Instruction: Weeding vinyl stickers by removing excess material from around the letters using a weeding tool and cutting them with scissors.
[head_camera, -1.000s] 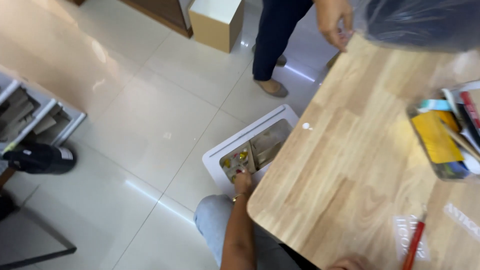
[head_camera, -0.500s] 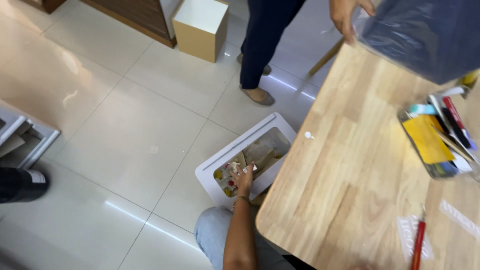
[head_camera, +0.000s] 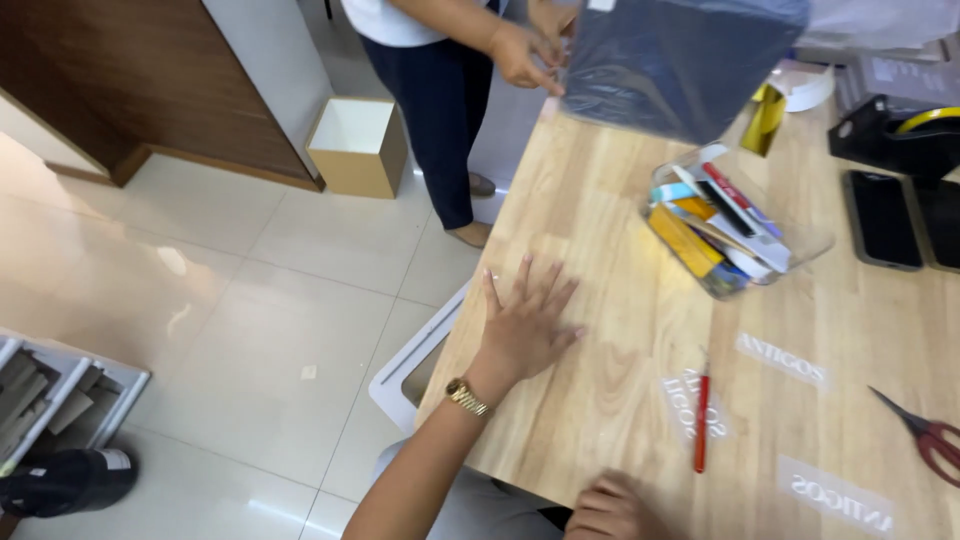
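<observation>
Fingers spread wide, the left hand (head_camera: 528, 325) lies flat and empty on the wooden table (head_camera: 620, 200) near its left edge, a gold watch (head_camera: 466, 397) on the wrist. Off to its right, closer to the right hand (head_camera: 612, 508), which is curled loosely at the near edge holding nothing I can make out, lies a red pen (head_camera: 701, 419), long axis running toward and away from the person. Beyond both stands a clear box of cards (head_camera: 722, 232).

bright, even light; glare on floor tiles (head_camera: 180, 265)
</observation>
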